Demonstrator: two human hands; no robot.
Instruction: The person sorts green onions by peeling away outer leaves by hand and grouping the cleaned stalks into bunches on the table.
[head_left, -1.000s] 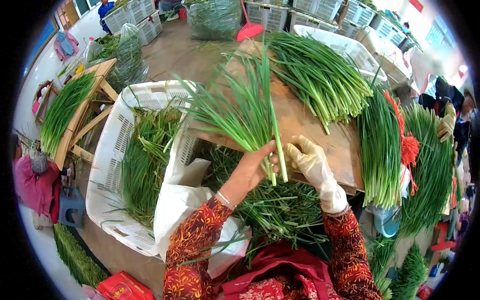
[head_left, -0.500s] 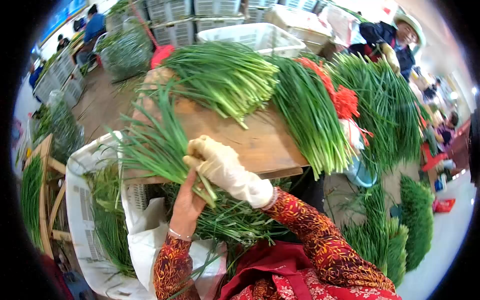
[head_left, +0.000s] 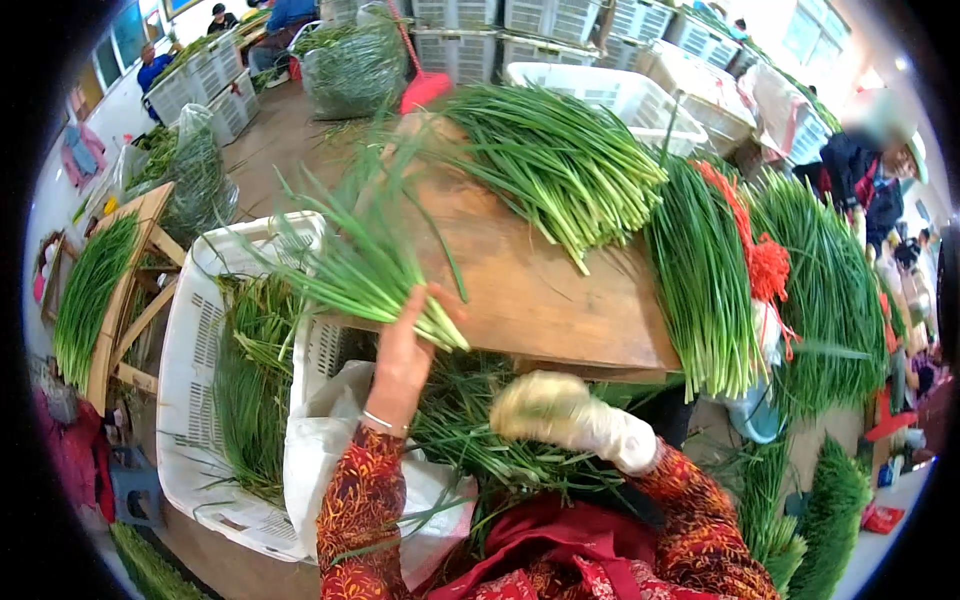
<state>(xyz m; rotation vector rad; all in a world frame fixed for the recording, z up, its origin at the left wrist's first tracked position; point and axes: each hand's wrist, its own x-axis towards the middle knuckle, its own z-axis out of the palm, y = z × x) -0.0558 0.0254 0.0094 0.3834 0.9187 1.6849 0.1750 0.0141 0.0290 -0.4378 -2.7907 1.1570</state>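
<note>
A small bunch of garlic chives (head_left: 375, 262) is gripped near its pale stem ends by my bare left hand (head_left: 402, 355), over the near-left edge of the wooden table (head_left: 520, 290). Its leaves fan out to the upper left and are partly blurred. My right hand (head_left: 548, 410), in a pale glove, is apart from the bunch, in front of the table edge above loose green leaves (head_left: 465, 420). Motion smears its fingers. Across the table's far side lies a large pile of chives (head_left: 560, 150). Another chive bundle (head_left: 697, 275) hangs over the right end, beside red ties (head_left: 768, 268).
A white plastic crate (head_left: 178, 400) with leaves stands at my left, a white sack (head_left: 325, 450) at its near side. More chives (head_left: 825, 290) are stacked at the right, near a person (head_left: 870, 170). A red dustpan (head_left: 427, 90) is beyond the table.
My right hand has left the bunch and moved down and right. The left hand still holds the chives, whose leaves have shifted. The view has turned left.
</note>
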